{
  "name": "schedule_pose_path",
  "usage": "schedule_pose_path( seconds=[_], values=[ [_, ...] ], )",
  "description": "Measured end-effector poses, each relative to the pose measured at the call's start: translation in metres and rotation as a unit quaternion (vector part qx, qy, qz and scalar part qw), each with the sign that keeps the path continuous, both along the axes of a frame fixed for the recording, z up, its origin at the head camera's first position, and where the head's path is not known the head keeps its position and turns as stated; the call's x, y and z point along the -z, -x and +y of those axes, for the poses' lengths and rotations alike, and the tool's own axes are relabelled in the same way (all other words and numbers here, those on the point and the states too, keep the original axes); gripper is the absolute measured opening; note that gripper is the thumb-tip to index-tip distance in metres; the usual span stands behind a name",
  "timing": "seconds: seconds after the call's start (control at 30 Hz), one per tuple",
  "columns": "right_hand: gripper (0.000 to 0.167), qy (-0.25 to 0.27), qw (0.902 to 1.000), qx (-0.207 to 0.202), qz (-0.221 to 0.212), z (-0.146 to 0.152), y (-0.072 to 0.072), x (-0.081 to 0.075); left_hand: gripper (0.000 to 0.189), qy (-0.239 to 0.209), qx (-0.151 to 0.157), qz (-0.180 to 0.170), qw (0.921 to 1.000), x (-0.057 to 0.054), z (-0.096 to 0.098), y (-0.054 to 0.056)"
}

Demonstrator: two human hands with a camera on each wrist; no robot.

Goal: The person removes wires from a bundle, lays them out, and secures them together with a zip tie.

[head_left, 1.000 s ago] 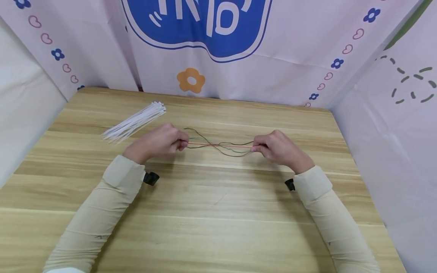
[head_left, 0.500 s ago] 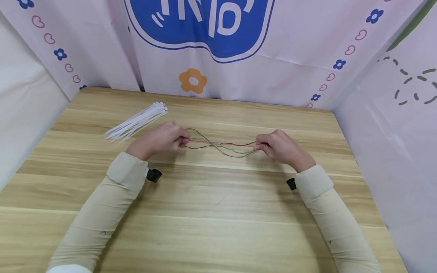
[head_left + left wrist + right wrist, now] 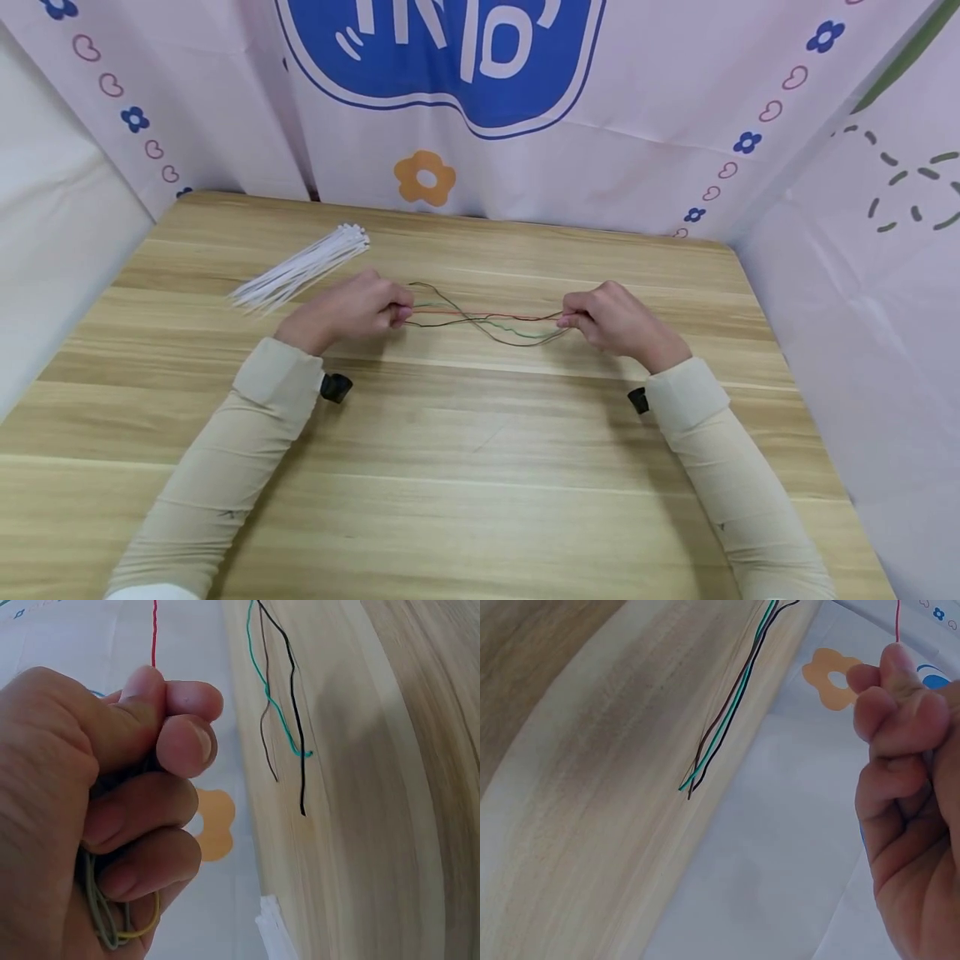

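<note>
A thin red wire (image 3: 480, 313) runs taut between both hands above the table in the head view. My left hand (image 3: 348, 310) pinches one end of it between thumb and forefinger. In the left wrist view, its curled fingers also hold a bundle of thin wires (image 3: 96, 900) with yellow and greyish loops. My right hand (image 3: 618, 323) pinches the red wire's other end, and no bundle shows in that palm. Beneath the red wire, a green wire (image 3: 280, 714), a black wire (image 3: 292, 682) and a brown wire (image 3: 262, 731) lie loosely crossed on the wood.
White cable ties (image 3: 303, 267) lie in a bunch on the wooden table (image 3: 480, 500), beyond the left hand. A printed cloth (image 3: 525, 175) hangs along the back edge, and pale sheets flank both sides. Each wrist carries a small black camera (image 3: 336, 387).
The hands have drawn very slightly apart, and the red wire now runs closer to level. Both hands keep their pinch. The loose wires on the table look unchanged.
</note>
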State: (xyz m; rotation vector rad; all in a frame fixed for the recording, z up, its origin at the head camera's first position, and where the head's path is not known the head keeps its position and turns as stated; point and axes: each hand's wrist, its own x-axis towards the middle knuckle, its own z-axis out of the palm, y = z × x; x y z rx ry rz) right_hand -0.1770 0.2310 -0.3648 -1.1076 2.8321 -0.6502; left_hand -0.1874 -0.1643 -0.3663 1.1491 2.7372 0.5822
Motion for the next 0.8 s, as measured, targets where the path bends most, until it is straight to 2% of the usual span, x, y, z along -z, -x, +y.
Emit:
schedule_pose_path(
  seconds=[0.27,0.53,0.63,0.8],
  values=[
    [0.024,-0.023,0.9994,0.013,-0.023,0.000,0.006,0.001,0.036,0.019,-0.005,-0.011,0.9997,0.007,-0.006,0.003],
    [0.020,-0.048,0.9918,0.043,-0.111,-0.005,0.008,-0.002,0.035,0.048,-0.038,-0.027,0.9978,0.011,-0.005,0.000],
    [0.019,-0.065,0.9909,0.044,-0.109,-0.007,0.009,-0.002,0.032,0.066,-0.048,-0.031,0.9962,0.012,-0.002,-0.001],
    [0.013,-0.081,0.9934,0.032,-0.074,-0.007,0.011,0.002,0.030,0.077,-0.062,-0.035,0.9945,0.012,0.002,-0.003]
  ],
)
